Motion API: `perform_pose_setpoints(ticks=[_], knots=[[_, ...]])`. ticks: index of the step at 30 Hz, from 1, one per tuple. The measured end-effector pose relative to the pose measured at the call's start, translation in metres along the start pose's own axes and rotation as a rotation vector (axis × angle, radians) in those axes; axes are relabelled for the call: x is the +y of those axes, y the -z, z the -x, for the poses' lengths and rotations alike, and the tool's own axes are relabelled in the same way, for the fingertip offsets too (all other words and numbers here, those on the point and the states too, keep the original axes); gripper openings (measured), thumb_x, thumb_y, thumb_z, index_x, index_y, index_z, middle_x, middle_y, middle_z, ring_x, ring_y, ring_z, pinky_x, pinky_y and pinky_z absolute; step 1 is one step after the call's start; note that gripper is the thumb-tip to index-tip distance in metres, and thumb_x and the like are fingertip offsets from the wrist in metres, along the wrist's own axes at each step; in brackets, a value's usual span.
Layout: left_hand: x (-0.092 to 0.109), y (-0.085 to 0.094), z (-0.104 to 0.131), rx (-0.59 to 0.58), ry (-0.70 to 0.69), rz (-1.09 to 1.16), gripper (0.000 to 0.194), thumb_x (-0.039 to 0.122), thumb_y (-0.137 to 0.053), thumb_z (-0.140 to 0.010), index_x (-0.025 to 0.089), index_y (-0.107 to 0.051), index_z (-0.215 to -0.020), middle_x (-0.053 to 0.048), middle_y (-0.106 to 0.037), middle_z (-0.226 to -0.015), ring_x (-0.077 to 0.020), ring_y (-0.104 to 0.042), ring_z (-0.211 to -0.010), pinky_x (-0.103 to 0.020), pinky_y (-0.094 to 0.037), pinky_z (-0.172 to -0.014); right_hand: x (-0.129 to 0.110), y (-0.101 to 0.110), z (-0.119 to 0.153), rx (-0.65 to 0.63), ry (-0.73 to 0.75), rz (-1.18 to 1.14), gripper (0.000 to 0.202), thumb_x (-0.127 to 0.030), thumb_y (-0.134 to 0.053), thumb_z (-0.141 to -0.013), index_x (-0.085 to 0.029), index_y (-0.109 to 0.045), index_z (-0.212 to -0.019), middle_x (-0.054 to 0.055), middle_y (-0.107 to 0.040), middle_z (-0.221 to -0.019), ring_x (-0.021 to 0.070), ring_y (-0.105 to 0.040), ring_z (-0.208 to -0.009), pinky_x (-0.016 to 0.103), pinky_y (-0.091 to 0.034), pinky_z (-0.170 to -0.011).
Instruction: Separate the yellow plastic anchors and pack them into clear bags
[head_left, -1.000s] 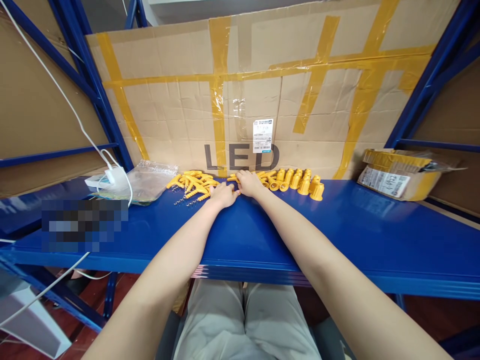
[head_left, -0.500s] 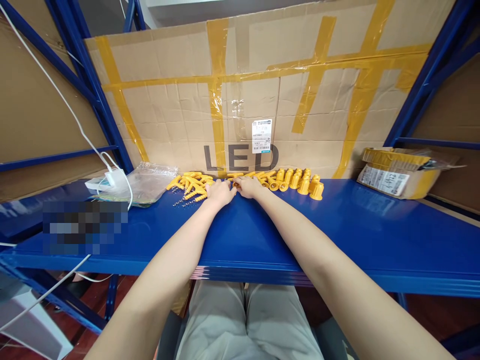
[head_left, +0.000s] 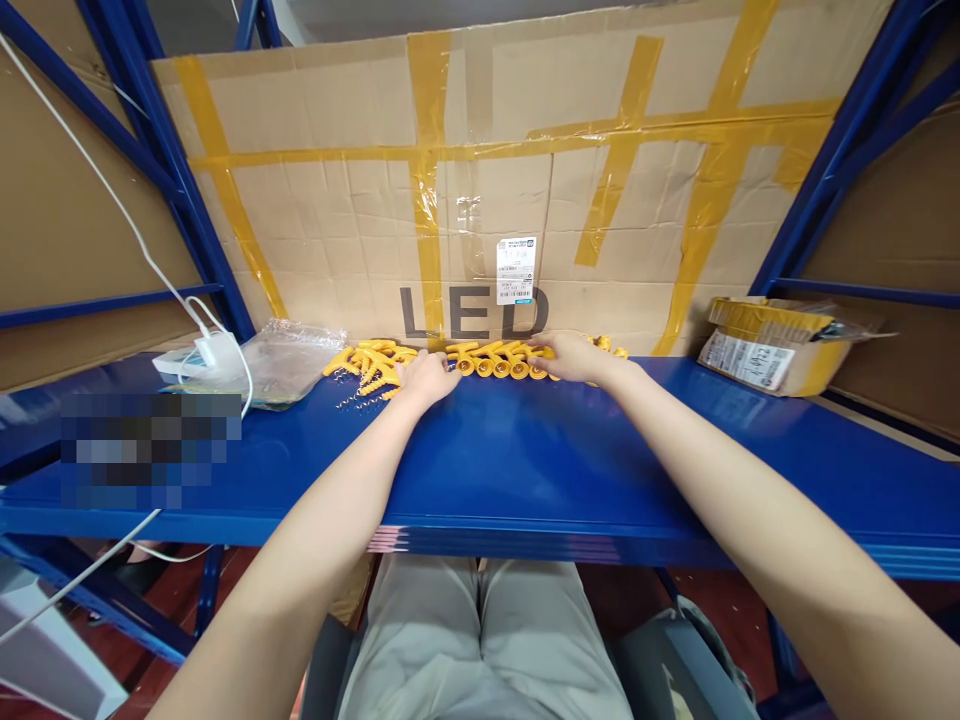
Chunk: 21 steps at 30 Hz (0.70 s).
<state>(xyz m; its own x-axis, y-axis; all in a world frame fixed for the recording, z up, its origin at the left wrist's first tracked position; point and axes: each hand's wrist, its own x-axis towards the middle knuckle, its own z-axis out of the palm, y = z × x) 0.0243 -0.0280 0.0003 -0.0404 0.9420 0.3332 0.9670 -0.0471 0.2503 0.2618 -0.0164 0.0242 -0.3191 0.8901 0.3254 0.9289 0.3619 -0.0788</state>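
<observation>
A pile of yellow spiral-ended pieces [head_left: 373, 362] lies at the back of the blue table, left of centre. My left hand [head_left: 429, 378] rests at its right edge, fingers apart, beside a row of yellow pieces [head_left: 501, 366] whose round open ends face me. Over the right end of that row is my right hand [head_left: 574, 358], its fingers stretched to the left and spread, holding nothing that shows. It partly covers the yellow cups [head_left: 619, 353] behind it. Small metal spirals [head_left: 364, 403] show at the front of the pile.
Behind the pieces stands a taped cardboard sheet [head_left: 337, 230]. To the left are a clear plastic bag [head_left: 289, 360], a white plug with cables [head_left: 214, 350] and a pixelated patch. An open cardboard box [head_left: 772, 350] sits at the right, near the blue frame [head_left: 832, 170].
My right hand has moved right, away from my left hand, over the end of the row. More of the row's round ends now show. The view has shifted slightly.
</observation>
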Motion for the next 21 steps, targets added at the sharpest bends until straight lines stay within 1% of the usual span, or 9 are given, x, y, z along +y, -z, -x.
perform_pose_setpoints(ticks=[2,3,5,7,10,13,16,19,21], knots=[[0.000,0.001,-0.001,-0.005,-0.001,-0.004,0.026,0.042,-0.051,-0.076,0.022,-0.066,-0.085,-0.010,-0.065,-0.106,-0.0291,-0.060,-0.098,-0.051,-0.035,-0.096,0.022,-0.001,0.012,0.069,-0.071,-0.022,0.043,-0.034,-0.048,-0.085,-0.022,-0.058,-0.125,0.007,-0.055,-0.133,0.0270,-0.050,-0.123,0.041,-0.039,-0.101],[-0.001,0.001,-0.001,-0.016,-0.001,-0.006,0.026,0.043,-0.051,-0.076,0.023,-0.066,-0.084,-0.010,-0.065,-0.105,-0.0294,-0.060,-0.098,-0.051,-0.035,-0.096,0.032,-0.002,0.016,0.101,-0.138,-0.021,0.043,-0.034,-0.047,-0.085,-0.022,-0.057,-0.125,0.007,-0.055,-0.133,0.0278,-0.050,-0.123,0.043,-0.040,-0.100],[-0.001,0.001,-0.001,-0.046,-0.004,-0.013,0.026,0.043,-0.050,-0.076,0.023,-0.066,-0.082,-0.009,-0.067,-0.102,-0.0299,-0.060,-0.098,-0.050,-0.037,-0.095,0.047,-0.004,0.021,0.112,-0.259,0.011,0.044,-0.034,-0.047,-0.084,-0.023,-0.057,-0.125,0.009,-0.057,-0.130,0.0306,-0.051,-0.121,0.048,-0.041,-0.097],[-0.001,0.001,-0.001,-0.069,-0.011,-0.024,0.026,0.043,-0.050,-0.075,0.023,-0.065,-0.081,-0.008,-0.068,-0.100,-0.0301,-0.060,-0.098,-0.048,-0.038,-0.093,0.056,-0.006,0.023,0.098,-0.357,0.055,0.044,-0.035,-0.048,-0.083,-0.022,-0.056,-0.125,0.011,-0.058,-0.128,0.0323,-0.051,-0.120,0.051,-0.041,-0.095],[-0.001,0.001,0.000,-0.082,-0.024,-0.037,0.025,0.043,-0.050,-0.075,0.023,-0.065,-0.081,-0.008,-0.069,-0.101,-0.0300,-0.061,-0.099,-0.047,-0.040,-0.092,0.057,-0.009,0.024,0.001,-0.439,0.147,0.045,-0.035,-0.052,-0.082,-0.019,-0.055,-0.124,0.015,-0.055,-0.130,0.0336,-0.047,-0.122,0.054,-0.036,-0.097],[0.001,0.002,0.001,-0.089,-0.028,-0.045,0.026,0.044,-0.049,-0.076,0.023,-0.064,-0.084,-0.007,-0.069,-0.101,-0.0299,-0.061,-0.099,-0.046,-0.040,-0.092,0.053,-0.010,0.026,-0.103,-0.461,0.206,0.045,-0.034,-0.053,-0.082,-0.017,-0.055,-0.124,0.016,-0.053,-0.132,0.0345,-0.043,-0.125,0.061,-0.026,-0.102],[0.001,0.004,0.002,-0.086,-0.029,-0.057,0.029,0.043,-0.049,-0.077,0.023,-0.063,-0.091,-0.008,-0.069,-0.102,-0.0297,-0.061,-0.100,-0.045,-0.041,-0.092,0.050,-0.009,0.027,-0.120,-0.449,0.227,0.039,-0.029,-0.051,-0.083,-0.016,-0.058,-0.120,0.016,-0.057,-0.126,0.0339,-0.045,-0.123,0.065,-0.017,-0.105],[0.002,0.006,0.003,-0.103,-0.026,-0.070,0.037,0.042,-0.050,-0.077,0.021,-0.059,-0.105,-0.011,-0.067,-0.108,-0.0303,-0.060,-0.104,-0.043,-0.042,-0.092,0.048,-0.007,0.026,-0.119,-0.426,0.234,0.034,-0.022,-0.047,-0.084,-0.017,-0.061,-0.114,0.014,-0.061,-0.120,0.0319,-0.049,-0.119,0.067,-0.009,-0.105],[0.003,0.009,0.004,-0.130,-0.028,-0.077,0.042,0.042,-0.050,-0.076,0.020,-0.056,-0.111,-0.012,-0.066,-0.112,-0.0306,-0.059,-0.108,-0.043,-0.042,-0.092,0.047,-0.008,0.025,-0.131,-0.411,0.231,0.032,-0.020,-0.047,-0.084,-0.016,-0.061,-0.113,0.014,-0.061,-0.119,0.0314,-0.050,-0.118,0.067,-0.005,-0.105]])
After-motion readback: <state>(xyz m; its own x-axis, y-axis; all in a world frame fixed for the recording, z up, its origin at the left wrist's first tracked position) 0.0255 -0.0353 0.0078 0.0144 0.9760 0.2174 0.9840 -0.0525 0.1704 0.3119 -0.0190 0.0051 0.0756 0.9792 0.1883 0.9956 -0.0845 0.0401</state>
